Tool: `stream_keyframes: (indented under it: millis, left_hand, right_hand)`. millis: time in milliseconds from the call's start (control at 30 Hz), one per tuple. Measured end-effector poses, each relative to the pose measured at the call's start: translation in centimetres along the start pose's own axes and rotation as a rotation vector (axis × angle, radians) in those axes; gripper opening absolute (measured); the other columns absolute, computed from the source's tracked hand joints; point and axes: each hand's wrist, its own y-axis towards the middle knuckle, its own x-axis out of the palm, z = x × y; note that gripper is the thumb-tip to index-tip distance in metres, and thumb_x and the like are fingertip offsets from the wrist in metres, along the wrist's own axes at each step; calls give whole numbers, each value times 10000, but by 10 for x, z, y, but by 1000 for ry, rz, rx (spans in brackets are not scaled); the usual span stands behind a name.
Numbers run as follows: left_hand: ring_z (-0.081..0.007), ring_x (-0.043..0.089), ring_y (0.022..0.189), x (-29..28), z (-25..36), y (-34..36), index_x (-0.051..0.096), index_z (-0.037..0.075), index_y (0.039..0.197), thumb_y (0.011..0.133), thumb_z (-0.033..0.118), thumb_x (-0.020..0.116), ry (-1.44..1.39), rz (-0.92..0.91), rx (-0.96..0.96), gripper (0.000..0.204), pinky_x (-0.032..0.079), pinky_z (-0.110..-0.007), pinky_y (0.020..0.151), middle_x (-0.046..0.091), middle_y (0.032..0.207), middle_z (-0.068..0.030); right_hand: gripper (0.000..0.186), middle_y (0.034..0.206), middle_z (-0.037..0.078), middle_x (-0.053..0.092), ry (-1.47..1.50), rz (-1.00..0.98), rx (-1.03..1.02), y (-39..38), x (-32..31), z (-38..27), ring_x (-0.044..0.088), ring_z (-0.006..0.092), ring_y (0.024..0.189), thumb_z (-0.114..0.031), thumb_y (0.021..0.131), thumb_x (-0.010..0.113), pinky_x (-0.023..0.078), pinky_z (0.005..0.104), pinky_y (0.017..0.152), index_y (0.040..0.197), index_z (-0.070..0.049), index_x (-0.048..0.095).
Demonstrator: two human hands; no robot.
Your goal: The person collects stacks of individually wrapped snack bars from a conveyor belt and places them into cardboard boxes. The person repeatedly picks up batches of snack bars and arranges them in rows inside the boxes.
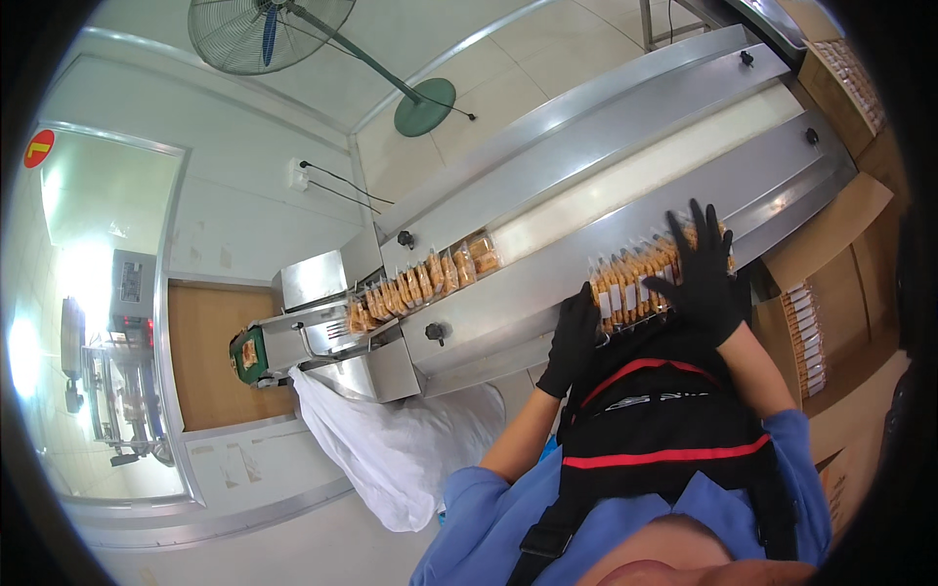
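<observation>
A row of snack packs [633,278] with golden-brown contents and white labels lies along the steel ledge of the conveyor, close to my body. My left hand [572,342], black-gloved, presses against the left end of this row with its fingers together. My right hand [703,283], also gloved, is spread over the row's right part, fingers apart and touching the packs. Farther left, another line of wrapped snacks [410,284] sits on the white conveyor belt [635,176].
At right stand open cardboard boxes [850,254], one holding packs. The steel chute [313,332] ends by a wall opening [220,352]. A white cloth [391,459] drapes below it. A fan's green base [424,107] stands beyond the conveyor. A window [107,225] shows machinery.
</observation>
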Motion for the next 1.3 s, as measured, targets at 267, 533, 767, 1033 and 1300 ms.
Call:
stream_keyframes:
  millis: [267,533,767,1033,1300]
  left_hand:
    - [-205,674,914,-18,-36,10,621,49,1300,946,49,595,-356,19,-166,355,535,-310,846,675,1139,-134]
    - [-386,615,1104,-103,-124,105,652,108,1146,818,187,679,804,-97,-261,338,526,-538,851,606,1230,-214]
    - [-317,711,924,-109,-164,137,660,235,1087,795,275,698,990,-387,-113,297,529,-477,771,726,962,-105]
    - [-363,650,966,-159,-125,141,586,177,1182,585,361,863,439,-286,-58,683,511,-480,825,687,1014,-140]
    - [-164,558,881,-103,-48,78,460,84,1275,736,232,894,-315,-363,-120,707,516,-323,801,555,988,-39]
  right_hand:
    - [495,1554,163,379,117,-60,-644,-11,59,-61,243,408,1484,-403,769,761,122,711,1163,1178,-141,670]
    - [417,1513,172,421,134,-160,-522,-16,59,-62,288,398,1458,-365,770,764,164,692,1159,1075,-90,692]
    - [474,1525,160,415,122,-111,-515,-18,59,-60,294,374,1461,-394,785,752,149,656,1181,1146,-92,696]
    - [450,1525,149,432,132,-100,-518,-18,61,-56,297,359,1468,-402,803,723,131,639,1194,1140,-103,713]
    - [356,1451,171,513,265,-83,-540,-18,61,-53,384,343,1421,-329,836,694,183,629,1186,1097,-91,732]
